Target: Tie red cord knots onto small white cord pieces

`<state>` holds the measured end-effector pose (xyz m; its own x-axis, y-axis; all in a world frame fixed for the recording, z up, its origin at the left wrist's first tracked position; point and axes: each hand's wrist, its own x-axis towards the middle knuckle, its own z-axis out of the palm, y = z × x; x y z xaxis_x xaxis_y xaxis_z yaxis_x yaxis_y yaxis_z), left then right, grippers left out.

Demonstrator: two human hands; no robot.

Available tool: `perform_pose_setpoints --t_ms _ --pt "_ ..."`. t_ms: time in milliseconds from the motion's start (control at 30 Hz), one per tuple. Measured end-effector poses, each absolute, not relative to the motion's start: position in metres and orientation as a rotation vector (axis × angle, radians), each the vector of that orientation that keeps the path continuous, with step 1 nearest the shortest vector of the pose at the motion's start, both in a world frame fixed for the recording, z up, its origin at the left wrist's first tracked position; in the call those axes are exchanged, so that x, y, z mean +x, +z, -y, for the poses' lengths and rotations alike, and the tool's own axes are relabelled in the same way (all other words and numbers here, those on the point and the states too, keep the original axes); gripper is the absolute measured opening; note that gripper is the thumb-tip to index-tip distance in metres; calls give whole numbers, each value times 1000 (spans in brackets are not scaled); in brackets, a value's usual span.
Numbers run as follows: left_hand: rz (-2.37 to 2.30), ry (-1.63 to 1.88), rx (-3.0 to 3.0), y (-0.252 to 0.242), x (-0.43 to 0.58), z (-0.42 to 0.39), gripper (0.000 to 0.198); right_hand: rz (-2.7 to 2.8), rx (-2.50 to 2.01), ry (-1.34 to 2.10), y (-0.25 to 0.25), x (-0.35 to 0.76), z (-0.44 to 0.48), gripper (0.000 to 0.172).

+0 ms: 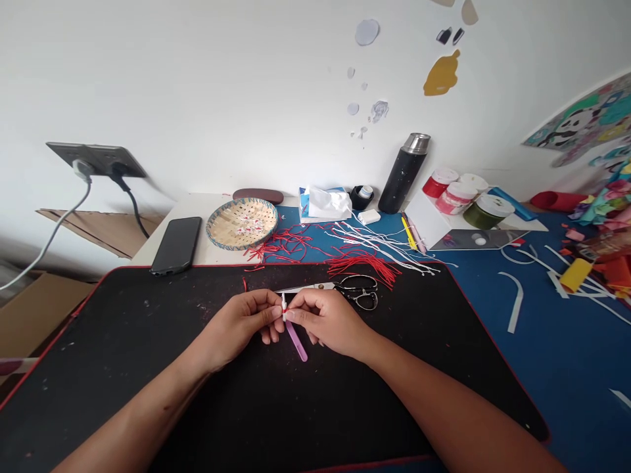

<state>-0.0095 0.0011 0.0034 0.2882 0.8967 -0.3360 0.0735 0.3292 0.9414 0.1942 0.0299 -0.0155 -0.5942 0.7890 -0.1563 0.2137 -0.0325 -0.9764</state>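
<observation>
My left hand [254,318] and my right hand [328,318] meet over the black mat [276,407]. Both pinch a small bundle of white cord wrapped with red cord [284,307], held upright between thumbs and fingertips. Just beneath the fingers lies a slim purple tool [298,344], its upper end hidden by the hands. Behind the hands rest scissors with black handles [362,291], blades pointing left and partly covered by my right hand. Beyond them are cut red cords [365,264] and longer white cords [379,242].
A woven basket [241,223] holds small red and white pieces. A phone [176,244] lies at the left. Along the wall stand a tissue pack [325,205], a black flask [404,174] and several thread spools [487,210]. Paper scraps [515,302] litter the right side.
</observation>
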Motion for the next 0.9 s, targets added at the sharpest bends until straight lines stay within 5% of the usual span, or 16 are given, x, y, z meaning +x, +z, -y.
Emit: perform_pose_setpoints --t_ms 900 --pt "-1178 861 1090 6 -11 0 40 1688 -1040 1651 -14 194 -32 27"
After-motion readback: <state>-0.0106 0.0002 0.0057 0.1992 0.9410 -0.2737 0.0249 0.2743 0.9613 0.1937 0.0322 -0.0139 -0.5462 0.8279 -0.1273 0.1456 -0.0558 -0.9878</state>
